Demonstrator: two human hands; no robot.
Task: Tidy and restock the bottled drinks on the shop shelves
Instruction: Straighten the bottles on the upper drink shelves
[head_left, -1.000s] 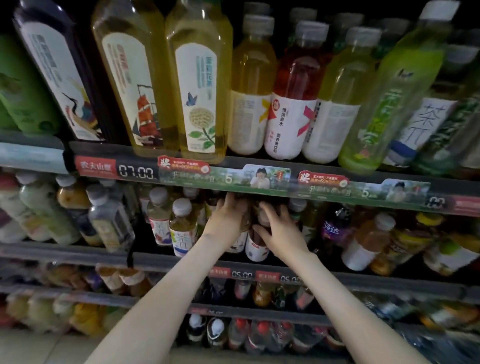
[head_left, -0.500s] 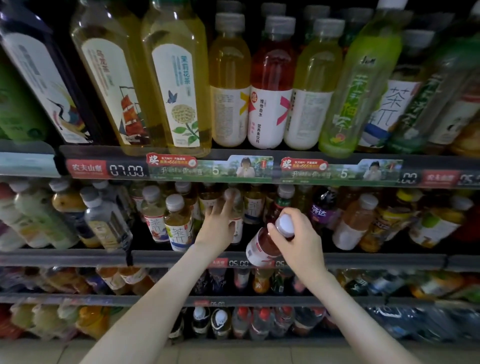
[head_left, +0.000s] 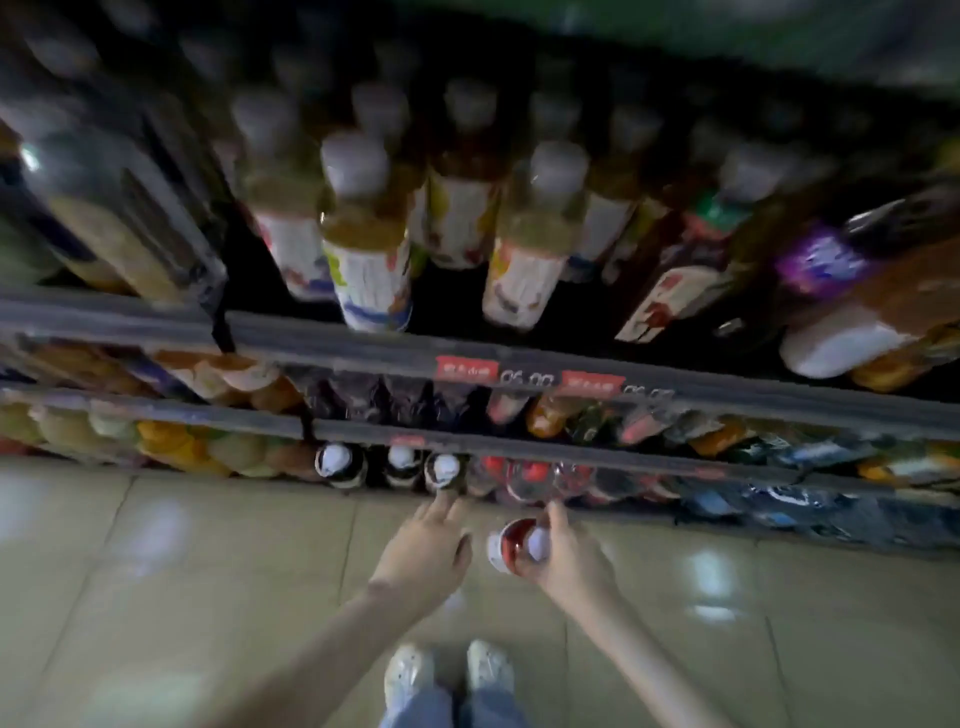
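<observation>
Near bottom shelf (head_left: 519, 453): right hand (head_left: 574, 558) grips red bottle (head_left: 514, 545).

Motion blur smears everything. Far above both hands, we cannot read the labels on the tall white-capped plastic bottles (head_left: 369, 244). The red price tags (head_left: 465, 370) on the grey shelf rail (head_left: 337, 340), above the left hand (head_left: 423, 551), show digits too soft to trust. The right hand (head_left: 571, 564) grips the small red-drink bottle with white cap (head_left: 511, 540), hiding most of its label. We cannot tell whether the left fingertips (head_left: 441, 503) touch the white-capped dark bottles (head_left: 444, 470) just beyond them. Both forearms (head_left: 311, 639) run off the bottom edge.
</observation>
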